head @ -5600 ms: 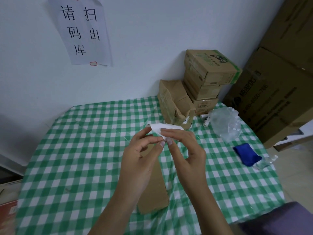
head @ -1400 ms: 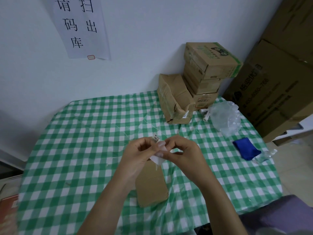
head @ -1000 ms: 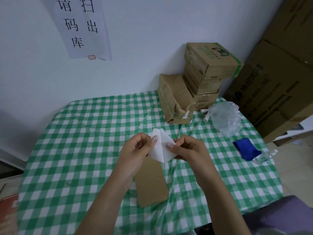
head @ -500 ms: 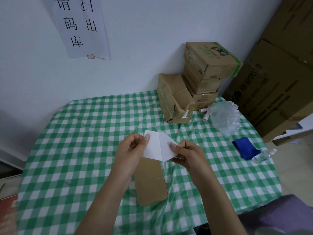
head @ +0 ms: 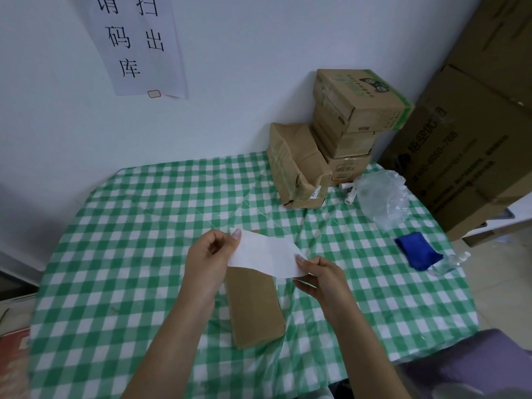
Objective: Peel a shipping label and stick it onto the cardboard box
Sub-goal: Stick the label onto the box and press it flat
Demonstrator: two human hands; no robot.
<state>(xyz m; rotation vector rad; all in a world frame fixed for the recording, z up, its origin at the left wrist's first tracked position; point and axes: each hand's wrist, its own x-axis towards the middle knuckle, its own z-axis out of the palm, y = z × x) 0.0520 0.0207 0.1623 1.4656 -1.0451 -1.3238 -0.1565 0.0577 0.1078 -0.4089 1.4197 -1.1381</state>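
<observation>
A white shipping label [head: 264, 253] is stretched out between my two hands, blank side up, with a crease down its middle. My left hand [head: 208, 256] pinches its left end and my right hand [head: 319, 273] pinches its right end. Whether the two halves are the sticker and its backing I cannot tell. Just below the label, a flat brown cardboard box [head: 254, 306] lies on the green-and-white checked tablecloth [head: 121, 254], its far end hidden behind the paper.
Stacked cardboard boxes [head: 349, 125] and a leaning one [head: 296, 165] stand at the table's back right. A crumpled clear plastic bag [head: 381, 198], small white tubes [head: 349, 194] and a blue cloth [head: 417, 250] lie on the right. Large cartons [head: 472, 145] rise beyond the table.
My hands have drawn apart, and the folded white label between them has opened out into a long strip. The cardboard box has stayed where it was.
</observation>
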